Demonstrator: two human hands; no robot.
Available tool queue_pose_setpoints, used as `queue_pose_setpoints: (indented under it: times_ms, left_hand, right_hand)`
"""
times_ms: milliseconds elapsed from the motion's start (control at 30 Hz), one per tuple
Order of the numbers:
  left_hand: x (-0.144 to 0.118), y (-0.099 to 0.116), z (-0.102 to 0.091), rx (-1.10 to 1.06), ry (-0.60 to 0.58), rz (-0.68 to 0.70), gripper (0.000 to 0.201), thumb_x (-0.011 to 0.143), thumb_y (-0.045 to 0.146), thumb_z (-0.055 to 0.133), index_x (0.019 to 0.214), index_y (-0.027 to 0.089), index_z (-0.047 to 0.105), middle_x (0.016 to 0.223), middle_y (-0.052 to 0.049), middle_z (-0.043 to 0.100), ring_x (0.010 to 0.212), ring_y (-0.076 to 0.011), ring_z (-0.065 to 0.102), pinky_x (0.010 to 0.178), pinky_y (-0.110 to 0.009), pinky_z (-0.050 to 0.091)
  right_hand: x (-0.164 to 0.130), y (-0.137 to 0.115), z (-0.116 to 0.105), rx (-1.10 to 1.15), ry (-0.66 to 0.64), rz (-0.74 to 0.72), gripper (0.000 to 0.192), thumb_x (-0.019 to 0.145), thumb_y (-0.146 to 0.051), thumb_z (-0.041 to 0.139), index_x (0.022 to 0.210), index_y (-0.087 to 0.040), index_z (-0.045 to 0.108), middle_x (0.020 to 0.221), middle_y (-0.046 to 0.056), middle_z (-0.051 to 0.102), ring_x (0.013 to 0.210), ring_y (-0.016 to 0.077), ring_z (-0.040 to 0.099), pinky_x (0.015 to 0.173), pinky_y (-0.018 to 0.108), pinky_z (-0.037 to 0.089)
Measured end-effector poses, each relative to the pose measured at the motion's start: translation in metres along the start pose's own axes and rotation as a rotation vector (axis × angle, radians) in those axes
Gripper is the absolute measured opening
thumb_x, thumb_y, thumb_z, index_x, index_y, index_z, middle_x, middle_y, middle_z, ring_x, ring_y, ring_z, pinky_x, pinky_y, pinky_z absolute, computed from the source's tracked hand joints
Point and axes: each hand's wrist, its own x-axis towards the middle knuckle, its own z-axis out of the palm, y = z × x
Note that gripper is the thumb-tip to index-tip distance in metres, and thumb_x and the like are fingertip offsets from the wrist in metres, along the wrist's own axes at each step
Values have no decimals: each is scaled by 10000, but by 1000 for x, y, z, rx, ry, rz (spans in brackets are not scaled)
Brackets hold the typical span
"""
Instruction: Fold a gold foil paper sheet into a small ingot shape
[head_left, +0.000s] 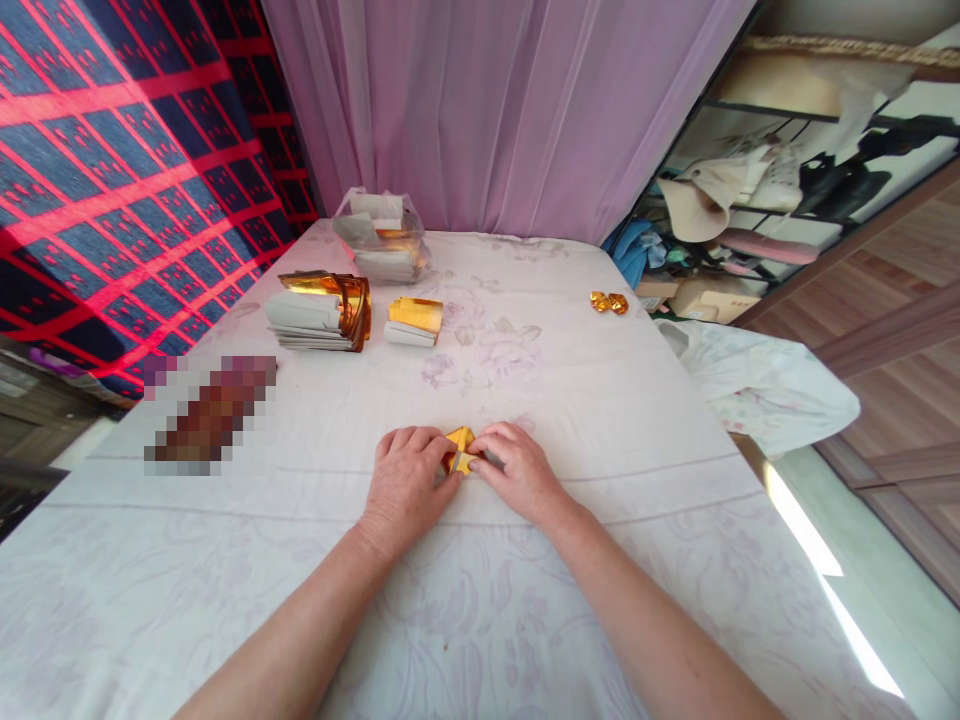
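A small piece of folded gold paper [463, 440] lies between my hands on the flowered tablecloth [525, 600]. My left hand [409, 470] pinches its left side between thumb and fingers. From the other side, my right hand [521, 468] grips the right edge with thumb and fingertips. The fingers cover part of the paper, so its full shape is hidden. Beyond my hands sits a small stack of gold and grey paper sheets [415, 322]. A thicker, curved stack of such sheets [319, 312] stands to its left.
A clear plastic bag [381, 238] with more sheets stands at the table's far left. Two shiny folded gold pieces [608, 302] lie near the right edge. A blurred-out item [214, 415] is at left. Beside the table are a white bag [772, 385] and a shelf [780, 205].
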Motion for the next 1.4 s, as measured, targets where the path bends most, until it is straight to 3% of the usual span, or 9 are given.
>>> queue_pose_setpoints:
  times_ms: [433,667,833,1000,1167,1400]
  left_hand:
    - [0,-9,-3,-61,-38,51,179,865,272,570,1023,274,654,1086,-25,659,1023,-224,555,917,-419,367]
    - [2,-14,2,-59,-21,45,269,845,247,591,1105,295,637,1103,-26,664,1037,-232,550,908,-420,357]
    - [2,-11,2,-62,-11,4,133,814,223,617,944,250,609,1029,-14,674,1006,-225,559,899,-405,358]
    - [3,-13,-1,-78,-34,16,41,822,226,612,837,257,634,1053,1,675,1013,-223,558,894,-410,349]
    - [4,-17,-3,-109,-65,39,141,871,215,554,849,276,679,1068,7,681,1011,-209,566,894,-407,353]
    - [5,-25,0,-112,-78,69,154,830,198,596,907,284,698,1103,6,681,1034,-210,564,918,-407,345]
  right_hand:
    - [-1,-11,1,-59,30,-3,113,765,-181,698,851,-226,640,876,33,631,854,200,588,795,351,464]
    - [-3,-3,1,-8,1,-11,173,776,-102,634,887,-234,641,938,33,634,894,193,594,815,350,468]
    - [-3,-4,1,0,10,-13,175,771,-92,623,882,-226,640,946,40,633,890,193,596,815,354,467]
    - [-4,-13,4,-66,43,23,175,725,-219,720,874,-221,629,925,50,622,881,217,583,818,376,462]
    - [-4,-19,8,-148,55,48,220,685,-213,736,875,-208,625,903,59,615,887,239,583,819,389,454]
    - [-4,-16,3,-111,12,39,255,682,-254,758,893,-210,621,943,54,617,905,228,576,827,381,453]
